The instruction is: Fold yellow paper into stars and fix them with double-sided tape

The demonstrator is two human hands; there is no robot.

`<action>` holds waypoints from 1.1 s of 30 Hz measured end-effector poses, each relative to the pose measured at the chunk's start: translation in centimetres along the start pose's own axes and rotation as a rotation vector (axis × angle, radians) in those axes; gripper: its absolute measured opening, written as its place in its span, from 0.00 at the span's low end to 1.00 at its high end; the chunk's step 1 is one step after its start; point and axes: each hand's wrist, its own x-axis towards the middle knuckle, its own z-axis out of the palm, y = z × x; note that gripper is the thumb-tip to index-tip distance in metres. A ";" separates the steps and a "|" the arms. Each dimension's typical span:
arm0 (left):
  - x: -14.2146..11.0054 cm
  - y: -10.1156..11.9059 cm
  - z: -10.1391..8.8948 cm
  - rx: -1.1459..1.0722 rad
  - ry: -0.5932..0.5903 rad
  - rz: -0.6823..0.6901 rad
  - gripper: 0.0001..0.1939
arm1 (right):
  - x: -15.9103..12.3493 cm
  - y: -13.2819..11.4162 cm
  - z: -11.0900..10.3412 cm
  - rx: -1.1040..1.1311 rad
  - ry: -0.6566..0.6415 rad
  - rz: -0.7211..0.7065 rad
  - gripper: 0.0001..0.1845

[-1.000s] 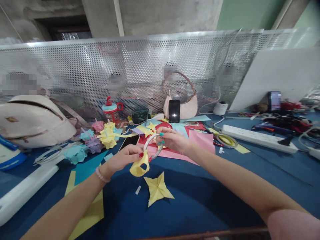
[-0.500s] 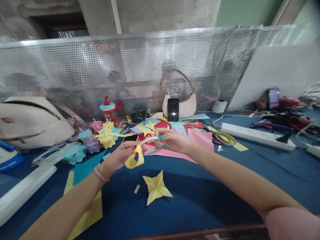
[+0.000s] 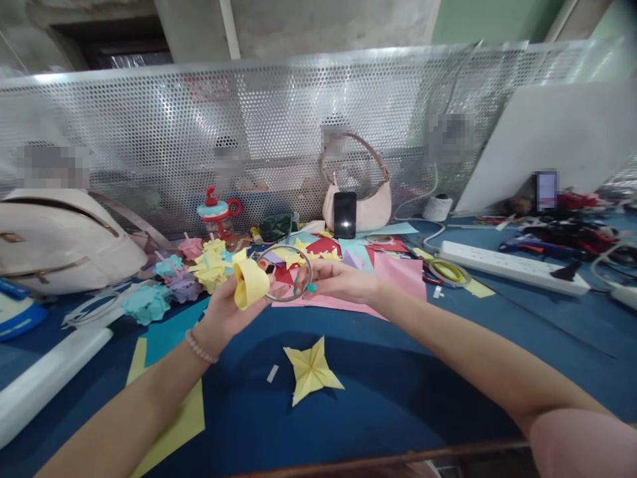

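In the head view, our left hand (image 3: 226, 311) grasps a curled yellow paper strip (image 3: 256, 285), its fingers partly hidden behind it. Our right hand (image 3: 341, 282) has its fingers closed on the right side of a thin ring (image 3: 288, 300), perhaps a tape roll, raised above the blue counter (image 3: 388, 418). A yellow paper star (image 3: 312, 370) lies below, nearer us. We judge the strip light and easily creased, best pinched gently; the ring seems stiffer, best held by its rim.

One paper loop (image 3: 253, 282), one held ring (image 3: 289, 299), one four-pointed star (image 3: 312, 370), two bags (image 3: 373, 212)
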 end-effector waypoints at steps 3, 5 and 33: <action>-0.2 0.2 0.6 0.008 -0.039 0.018 0.08 | 0.1 0.0 0.3 0.056 -0.008 0.038 0.09; -0.2 0.4 0.7 0.012 -0.050 0.021 0.08 | 0.1 -0.1 0.4 0.129 0.033 0.054 0.10; -0.2 -1.2 -0.1 0.132 -0.189 -0.179 0.13 | -0.1 -2.7 3.7 0.225 0.102 -0.005 0.08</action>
